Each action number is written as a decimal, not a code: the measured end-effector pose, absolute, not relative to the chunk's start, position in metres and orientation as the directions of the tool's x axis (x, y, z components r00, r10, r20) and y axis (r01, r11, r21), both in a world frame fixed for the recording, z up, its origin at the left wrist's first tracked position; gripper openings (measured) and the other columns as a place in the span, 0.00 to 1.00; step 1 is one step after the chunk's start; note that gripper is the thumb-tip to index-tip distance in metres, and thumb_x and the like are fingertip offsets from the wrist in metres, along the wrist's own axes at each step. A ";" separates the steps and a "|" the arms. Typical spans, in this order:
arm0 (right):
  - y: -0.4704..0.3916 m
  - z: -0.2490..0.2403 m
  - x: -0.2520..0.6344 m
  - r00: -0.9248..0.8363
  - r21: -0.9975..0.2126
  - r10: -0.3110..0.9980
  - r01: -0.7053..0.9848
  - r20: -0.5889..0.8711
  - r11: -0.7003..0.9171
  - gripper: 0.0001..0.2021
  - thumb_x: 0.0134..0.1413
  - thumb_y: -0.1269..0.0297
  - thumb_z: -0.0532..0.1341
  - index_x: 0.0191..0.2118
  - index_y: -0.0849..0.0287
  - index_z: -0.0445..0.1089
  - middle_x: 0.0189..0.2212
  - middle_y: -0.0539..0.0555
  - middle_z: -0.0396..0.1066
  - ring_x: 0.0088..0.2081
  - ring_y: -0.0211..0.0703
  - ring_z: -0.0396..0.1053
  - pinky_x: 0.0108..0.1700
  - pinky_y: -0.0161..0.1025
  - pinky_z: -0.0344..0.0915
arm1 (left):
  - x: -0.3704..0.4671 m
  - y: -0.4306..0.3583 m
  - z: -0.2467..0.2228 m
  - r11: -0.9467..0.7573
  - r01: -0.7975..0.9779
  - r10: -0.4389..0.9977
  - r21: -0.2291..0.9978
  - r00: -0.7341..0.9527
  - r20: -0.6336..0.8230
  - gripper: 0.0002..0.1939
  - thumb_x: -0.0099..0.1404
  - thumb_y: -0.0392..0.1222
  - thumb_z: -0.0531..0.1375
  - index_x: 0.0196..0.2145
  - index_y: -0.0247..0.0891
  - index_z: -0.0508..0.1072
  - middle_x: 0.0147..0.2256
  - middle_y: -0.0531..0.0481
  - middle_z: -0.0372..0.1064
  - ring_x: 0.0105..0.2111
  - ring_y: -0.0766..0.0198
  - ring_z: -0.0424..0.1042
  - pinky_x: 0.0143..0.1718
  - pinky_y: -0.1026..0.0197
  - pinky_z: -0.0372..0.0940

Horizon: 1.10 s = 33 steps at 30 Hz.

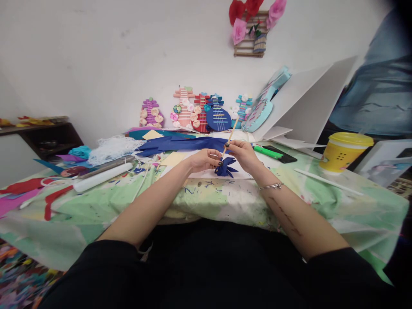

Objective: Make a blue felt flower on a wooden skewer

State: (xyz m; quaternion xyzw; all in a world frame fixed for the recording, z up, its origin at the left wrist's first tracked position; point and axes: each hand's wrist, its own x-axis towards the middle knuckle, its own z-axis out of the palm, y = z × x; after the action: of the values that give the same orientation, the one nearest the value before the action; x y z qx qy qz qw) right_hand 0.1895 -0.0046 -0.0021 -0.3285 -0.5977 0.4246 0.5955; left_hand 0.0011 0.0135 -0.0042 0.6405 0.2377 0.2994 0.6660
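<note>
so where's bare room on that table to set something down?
Bare tablecloth: left, between the red strip, white rod and left forearm; right, a smaller gap between the black slab and yellow cup. Crowded: back, with blue strips, white yarn and lute-shaped crafts.

I see room at the front of the table [225,195] between left forearm [154,193] and right forearm [289,210]; a cup [344,152] blocks the right, piled string [112,149] the left.

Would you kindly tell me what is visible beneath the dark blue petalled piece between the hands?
A white sheet shows beside the dark blue petalled piece. The piece hides whatever lies directly beneath, so whether it touches the sheet cannot be told.
</note>
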 end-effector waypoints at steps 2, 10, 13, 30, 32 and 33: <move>-0.004 0.000 0.191 -0.040 -0.892 0.897 -0.136 0.440 0.431 0.13 0.38 0.55 0.70 0.28 0.59 0.71 0.27 0.50 0.71 0.32 0.36 0.67 0.35 0.34 0.63 | 0.001 0.013 -0.005 -0.002 -0.077 0.691 0.997 0.721 0.057 0.21 0.41 0.33 0.75 0.32 0.31 0.72 0.28 0.47 0.74 0.27 0.66 0.73 0.33 0.61 0.64; 0.002 0.009 0.205 0.385 -0.744 0.756 -0.216 0.530 0.632 0.11 0.47 0.58 0.64 0.33 0.53 0.61 0.16 0.41 0.55 0.19 0.32 0.54 0.24 0.33 0.57 | -0.002 0.015 -0.003 -0.020 -0.044 0.701 0.999 0.712 0.046 0.21 0.42 0.33 0.74 0.33 0.31 0.72 0.27 0.48 0.73 0.26 0.67 0.72 0.31 0.63 0.62; 0.004 0.008 0.207 0.430 -0.719 0.706 -0.168 0.562 0.675 0.08 0.47 0.64 0.60 0.36 0.54 0.63 0.21 0.45 0.66 0.23 0.34 0.63 0.30 0.34 0.62 | -0.008 0.018 -0.001 -0.006 -0.070 0.732 0.998 0.679 0.052 0.21 0.43 0.34 0.74 0.34 0.31 0.73 0.28 0.48 0.74 0.27 0.67 0.72 0.32 0.62 0.62; -0.001 0.004 0.200 0.211 -0.879 0.891 -0.181 0.403 0.441 0.11 0.32 0.70 0.55 0.23 0.60 0.74 0.21 0.52 0.70 0.24 0.39 0.66 0.31 0.39 0.66 | -0.020 0.024 0.002 -0.007 -0.251 0.693 0.968 0.697 0.186 0.23 0.46 0.35 0.73 0.42 0.37 0.77 0.34 0.46 0.75 0.33 0.62 0.74 0.43 0.54 0.66; -0.004 0.006 0.199 0.175 -0.886 0.913 -0.230 0.369 0.403 0.07 0.34 0.68 0.57 0.21 0.60 0.73 0.17 0.51 0.66 0.20 0.36 0.62 0.25 0.36 0.60 | -0.020 0.024 0.001 -0.014 -0.234 0.687 0.972 0.705 0.179 0.22 0.46 0.36 0.73 0.40 0.37 0.78 0.33 0.46 0.75 0.33 0.63 0.74 0.42 0.55 0.66; -0.005 0.006 0.199 0.143 -0.894 0.921 -0.225 0.362 0.386 0.06 0.35 0.67 0.58 0.20 0.60 0.72 0.16 0.50 0.64 0.19 0.35 0.60 0.22 0.36 0.57 | -0.019 0.024 0.001 -0.016 -0.228 0.688 0.974 0.704 0.176 0.21 0.45 0.36 0.73 0.40 0.37 0.78 0.33 0.47 0.75 0.32 0.63 0.74 0.41 0.55 0.66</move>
State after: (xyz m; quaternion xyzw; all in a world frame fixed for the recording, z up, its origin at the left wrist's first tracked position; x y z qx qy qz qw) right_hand 0.1992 -0.0047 0.0058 -0.3514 -0.4950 0.4281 0.6695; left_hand -0.0194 0.0237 0.0011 0.6275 0.1832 0.3381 0.6770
